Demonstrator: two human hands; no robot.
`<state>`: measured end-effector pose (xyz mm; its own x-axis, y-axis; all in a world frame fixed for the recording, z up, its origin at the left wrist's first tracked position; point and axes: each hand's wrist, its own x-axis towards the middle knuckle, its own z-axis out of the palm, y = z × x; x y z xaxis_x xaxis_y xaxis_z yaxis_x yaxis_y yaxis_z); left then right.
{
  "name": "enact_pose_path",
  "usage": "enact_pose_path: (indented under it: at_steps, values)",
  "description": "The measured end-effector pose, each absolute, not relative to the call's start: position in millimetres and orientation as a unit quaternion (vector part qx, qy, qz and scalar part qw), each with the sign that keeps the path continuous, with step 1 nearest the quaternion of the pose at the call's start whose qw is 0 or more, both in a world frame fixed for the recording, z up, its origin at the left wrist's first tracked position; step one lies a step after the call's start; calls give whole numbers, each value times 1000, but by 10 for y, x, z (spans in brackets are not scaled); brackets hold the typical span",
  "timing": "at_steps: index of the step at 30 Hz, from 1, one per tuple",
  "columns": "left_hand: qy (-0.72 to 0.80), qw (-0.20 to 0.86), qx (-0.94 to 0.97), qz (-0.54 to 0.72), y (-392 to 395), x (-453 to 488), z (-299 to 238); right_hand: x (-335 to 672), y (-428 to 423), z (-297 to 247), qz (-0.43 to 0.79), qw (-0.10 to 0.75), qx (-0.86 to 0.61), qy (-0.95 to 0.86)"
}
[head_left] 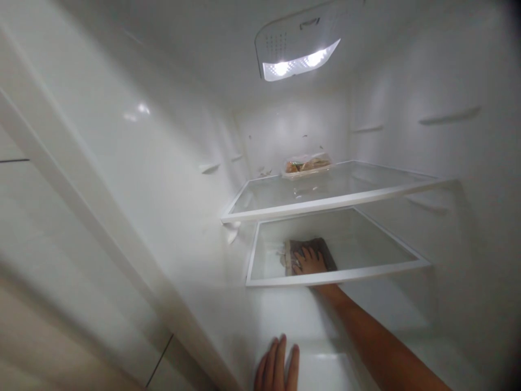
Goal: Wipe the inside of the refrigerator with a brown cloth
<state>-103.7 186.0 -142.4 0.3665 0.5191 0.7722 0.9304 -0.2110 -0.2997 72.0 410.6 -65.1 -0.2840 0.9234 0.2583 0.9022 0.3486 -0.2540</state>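
Observation:
I look into an open white fridge. My right hand (310, 261) lies flat, fingers spread, pressing a dark grey cloth (317, 248) onto the lower glass shelf (366, 239), near its front left. My forearm reaches in from the lower right. My left hand (278, 366) shows at the bottom edge with fingers stretched out together against the white inner surface, holding nothing. Only its fingers are in view.
An upper glass shelf (334, 187) carries a clear wrapped pack of food (307, 164) at the back. A lit lamp (299, 57) sits in the ceiling. The fridge's left wall (154, 163) and right wall (456, 179) close in the space.

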Motion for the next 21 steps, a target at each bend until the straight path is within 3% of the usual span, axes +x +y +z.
enact_pose_path:
  at_steps: [8, 15, 21]
  values:
    - [-465, 392, -725, -324, 1934, -1002, -1400, 646, 3200, -624, 109, 167, -523, -829]
    - [-447, 426, -727, -298, 1892, -1013, -1198, 683, 2322, -382, 245, 128, -352, -894]
    - [-447, 439, -717, -305, 1936, -1034, -1295, 512, 2383, -317, 248, 111, -320, -907]
